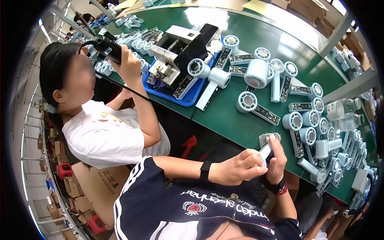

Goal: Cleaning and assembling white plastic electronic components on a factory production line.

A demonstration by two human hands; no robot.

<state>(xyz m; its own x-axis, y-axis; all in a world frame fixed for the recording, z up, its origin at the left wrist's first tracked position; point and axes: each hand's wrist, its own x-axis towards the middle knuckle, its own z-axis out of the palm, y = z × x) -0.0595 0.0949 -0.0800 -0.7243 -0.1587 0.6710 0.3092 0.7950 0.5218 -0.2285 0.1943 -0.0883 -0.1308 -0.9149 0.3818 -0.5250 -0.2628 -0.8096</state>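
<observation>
Hands meet at the near edge of the green desk (240,120): the left hand (240,167) curls around a small white handheld fan (267,149), fingers pinching its handle, while the right hand (277,160) wraps it from the other side. Beyond the fan, a blue tray (188,99) holds a white-and-black machine (180,52) and fan parts. Right of the tray, more fans (312,120) lie scattered. Left of it, a co-worker grips a black tool (107,47).
</observation>
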